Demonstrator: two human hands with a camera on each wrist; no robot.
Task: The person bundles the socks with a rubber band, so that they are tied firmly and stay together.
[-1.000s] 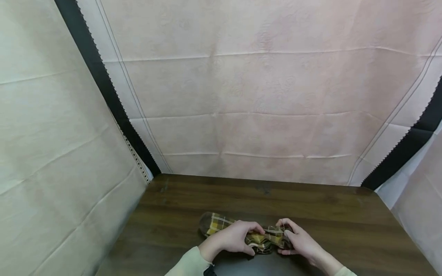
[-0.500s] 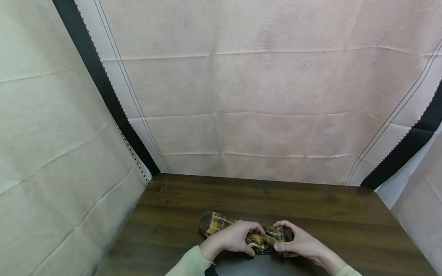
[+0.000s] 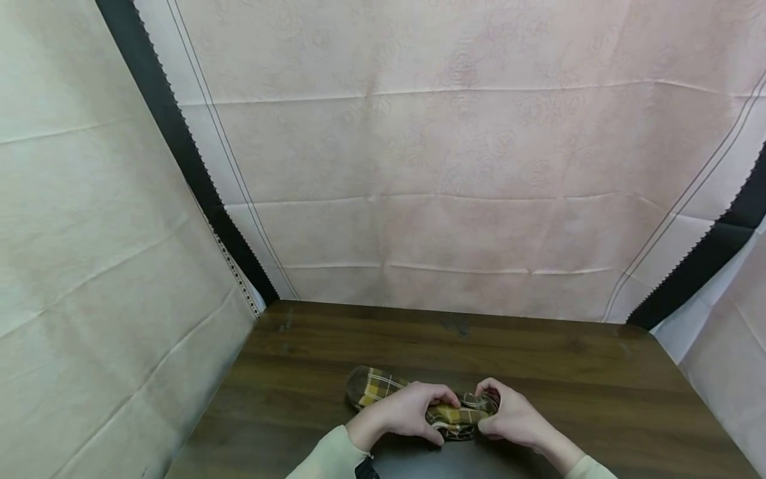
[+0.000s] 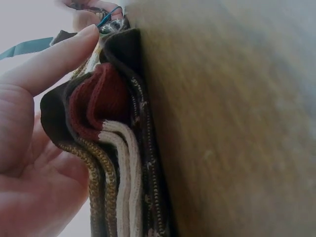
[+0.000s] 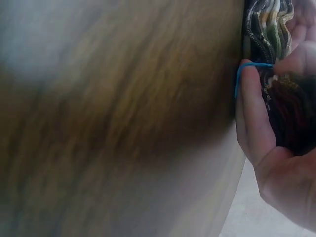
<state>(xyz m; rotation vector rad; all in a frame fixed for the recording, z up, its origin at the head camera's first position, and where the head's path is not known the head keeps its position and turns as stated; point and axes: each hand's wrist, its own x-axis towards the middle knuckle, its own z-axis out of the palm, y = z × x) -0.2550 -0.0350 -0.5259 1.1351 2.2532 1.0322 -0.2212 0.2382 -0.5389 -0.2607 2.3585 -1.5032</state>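
A stack of folded socks (image 3: 383,389), the top one in yellow and brown plaid with a dark toe, lies across the table. My left hand (image 3: 409,412) grips the stack near its middle, thumb on the near side. In the left wrist view the layered socks (image 4: 123,163) show dark, red, cream and tan edges. At the stack's right end my right hand (image 3: 514,419) has its fingers and thumb curled about the socks. A thin blue rubber band (image 5: 254,64) is stretched between those fingertips and thumb, around the stack. The palm hides part of the right end.
The dark wooden table (image 3: 317,339) extends behind and to both sides of the hands. Pale fabric walls with black edging (image 3: 197,166) rise at the back, left and right. A grey patch (image 3: 443,462) lies at the table's front.
My right hand's fingertips and thumb have moved leftward along the socks with the band and closed in around the stack. The left hand has stayed in place.
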